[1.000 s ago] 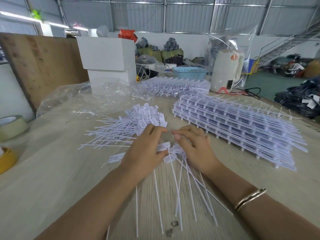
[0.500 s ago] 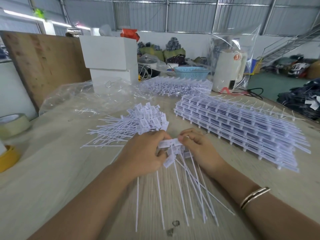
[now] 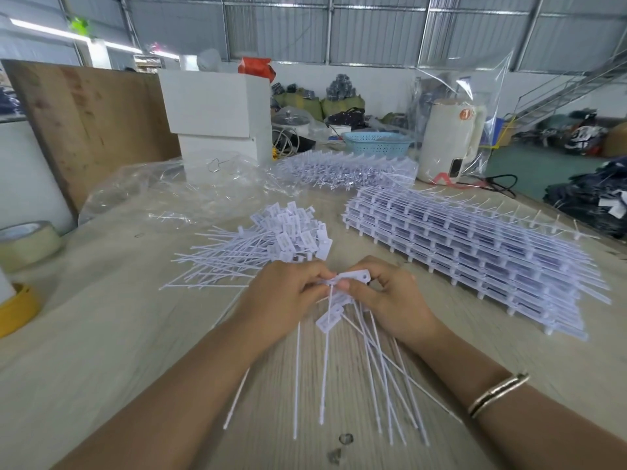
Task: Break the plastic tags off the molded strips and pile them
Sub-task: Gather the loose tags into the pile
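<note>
My left hand (image 3: pixel 288 296) and my right hand (image 3: pixel 390 296) meet at the table's middle, both pinching a bunch of white plastic tags (image 3: pixel 353 278) whose long thin tails (image 3: pixel 369 374) fan out toward me. One tag head (image 3: pixel 329 319) hangs below my fingers. Just beyond my hands lies a pile of loose tags (image 3: pixel 271 242), heads to the right and tails to the left. A thick stack of molded strips (image 3: pixel 475 252) lies to the right.
A second stack of strips (image 3: pixel 346 169) lies further back beside crumpled clear plastic (image 3: pixel 176 191). White boxes (image 3: pixel 217 113), a blue basket (image 3: pixel 376 142) and a white kettle (image 3: pixel 448 140) stand at the back. Tape rolls (image 3: pixel 23 244) sit at the left edge.
Both hands have lifted the bunch of tags slightly off the table and drawn its heads together between the fingertips; one tag head now sticks up between the thumbs.
</note>
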